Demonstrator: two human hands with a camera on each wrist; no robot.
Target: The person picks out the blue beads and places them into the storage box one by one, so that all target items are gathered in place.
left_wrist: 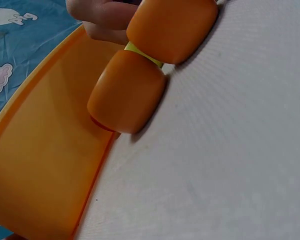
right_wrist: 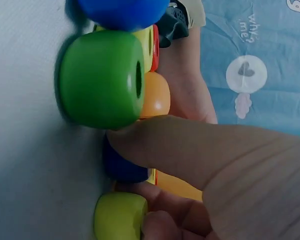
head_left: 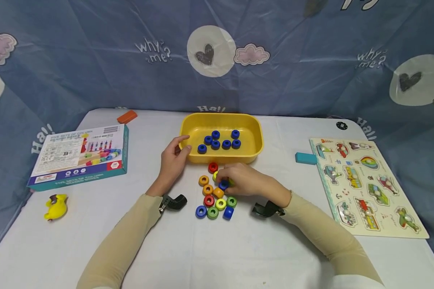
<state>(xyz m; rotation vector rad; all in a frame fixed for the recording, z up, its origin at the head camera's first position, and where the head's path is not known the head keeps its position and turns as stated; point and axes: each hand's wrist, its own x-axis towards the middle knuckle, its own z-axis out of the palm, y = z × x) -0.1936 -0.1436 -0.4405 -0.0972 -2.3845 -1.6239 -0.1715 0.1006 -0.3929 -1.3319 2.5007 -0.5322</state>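
Observation:
A yellow tray [head_left: 220, 159] holds several blue beads [head_left: 226, 144]. My left hand [head_left: 173, 160] grips its left end, with thumb and fingers at the rim. In front of the tray, loose beads in red, orange, yellow, green and blue lie in a cluster. My right hand [head_left: 244, 179] reaches into that cluster and pinches a blue bead [right_wrist: 124, 162]; the thumb lies against it in the right wrist view. Beside the fingers is a yellow-green bead [right_wrist: 119, 215], and a green bead [right_wrist: 102, 80] sits near the thumb. Two orange beads [left_wrist: 127, 92] show large in the left wrist view.
A bead-set box [head_left: 81, 156] and a yellow toy duck [head_left: 56, 207] are on the left. An orange block [head_left: 127, 117] lies at the back left. On the right are a teal block [head_left: 306, 158], a picture puzzle board [head_left: 369, 188] and a black-and-white disc [head_left: 341, 125].

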